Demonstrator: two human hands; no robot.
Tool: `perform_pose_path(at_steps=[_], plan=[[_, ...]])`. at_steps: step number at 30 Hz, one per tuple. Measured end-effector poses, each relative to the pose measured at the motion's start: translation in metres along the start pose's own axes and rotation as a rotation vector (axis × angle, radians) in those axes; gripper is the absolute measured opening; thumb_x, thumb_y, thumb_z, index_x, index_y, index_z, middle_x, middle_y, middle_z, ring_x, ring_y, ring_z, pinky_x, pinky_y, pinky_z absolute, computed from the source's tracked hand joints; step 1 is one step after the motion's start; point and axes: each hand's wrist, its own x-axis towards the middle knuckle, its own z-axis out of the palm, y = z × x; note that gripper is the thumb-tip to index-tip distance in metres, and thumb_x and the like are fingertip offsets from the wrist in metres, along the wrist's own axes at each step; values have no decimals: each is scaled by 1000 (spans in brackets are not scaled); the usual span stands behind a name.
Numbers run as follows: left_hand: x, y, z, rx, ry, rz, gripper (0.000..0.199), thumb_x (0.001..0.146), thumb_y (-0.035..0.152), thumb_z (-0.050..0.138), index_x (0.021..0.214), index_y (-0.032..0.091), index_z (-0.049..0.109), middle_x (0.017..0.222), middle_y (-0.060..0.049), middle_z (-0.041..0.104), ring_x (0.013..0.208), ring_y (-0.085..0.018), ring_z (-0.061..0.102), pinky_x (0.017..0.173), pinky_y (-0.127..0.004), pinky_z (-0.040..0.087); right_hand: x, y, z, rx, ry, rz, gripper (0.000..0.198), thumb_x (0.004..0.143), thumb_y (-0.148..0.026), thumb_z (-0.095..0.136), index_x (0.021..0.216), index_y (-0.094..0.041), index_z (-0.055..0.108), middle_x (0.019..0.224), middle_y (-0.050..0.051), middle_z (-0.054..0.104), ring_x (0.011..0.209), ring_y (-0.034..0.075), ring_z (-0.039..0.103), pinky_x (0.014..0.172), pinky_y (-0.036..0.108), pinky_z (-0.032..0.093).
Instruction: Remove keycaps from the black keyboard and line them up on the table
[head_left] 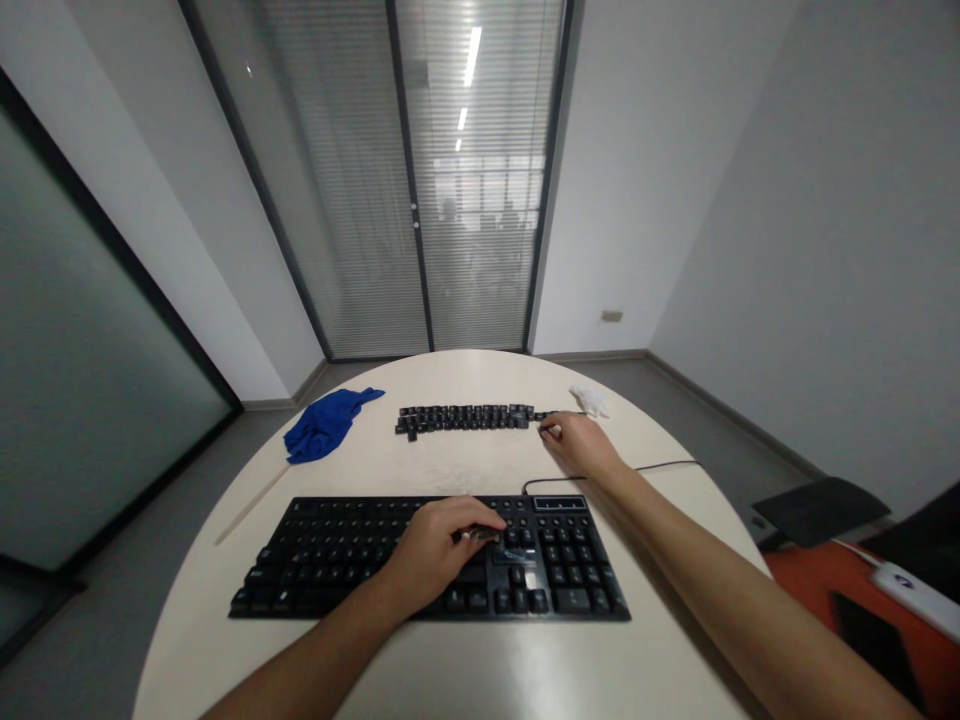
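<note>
A black full-size keyboard (337, 545) lies across the front of the round table, most keys in place. Over its right-middle part rests my left hand (435, 548), thumb and fingers drawn together around a small dark spot I cannot make out. Farther back, loose black keycaps (465, 417) are laid out in rows. At the right end of these rows, my right hand (574, 440) pinches a small dark keycap (543, 430) between its fingertips, close to the tabletop.
A blue cloth (326, 425) lies at the back left, a pale stick (251, 505) reaching forward from it. Crumpled white tissue (590, 401) sits behind my right hand. The keyboard's cable (555, 480) runs off right under my forearm. An orange chair (832, 600) stands beyond the right edge.
</note>
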Motion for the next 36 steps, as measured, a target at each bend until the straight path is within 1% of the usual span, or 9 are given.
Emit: perform_pose_path(at_steps=[3,8,12,24,29,36], plan=[[-1,1,0,-5,-1,-8,17,86,13,63,96,21,74,97,-5,75,92,-18,68,85,-28,51,4,-2,2,-18,5,-1,24,89,-26,54,103,-21,73,106,7,71,95,21,65,83,27,45],[-1,1,0,-5,2,-3,18,86,11,63,97,21,74,96,-4,75,91,-17,68,84,-28,51,4,-6,4,-43,14,8,26,92,-31,51,107,-24,72,109,7,69,93,21,65,77,27,45],[-2,1,0,0,4,1,17,86,11,64,96,21,74,96,-4,75,91,-17,68,84,-27,51,5,-8,6,-58,14,22,27,93,-33,51,110,-24,70,109,7,69,92,22,65,75,27,45],[-1,0,0,-1,5,-2,18,87,13,63,97,22,74,97,-4,75,91,-18,68,85,-29,52,6,-9,5,-74,18,37,28,91,-34,53,114,-25,67,109,6,70,93,22,65,75,27,45],[-1,2,0,1,2,-8,17,87,13,62,96,21,74,96,-4,75,91,-18,68,84,-29,52,6,-11,5,-64,16,38,27,91,-34,54,113,-25,67,107,6,71,95,22,65,76,28,45],[-1,2,-1,6,6,-18,17,86,13,64,96,22,74,97,-4,75,91,-17,68,85,-28,51,5,-13,0,-31,4,67,29,88,-34,56,114,-24,66,107,7,71,95,23,65,75,29,45]])
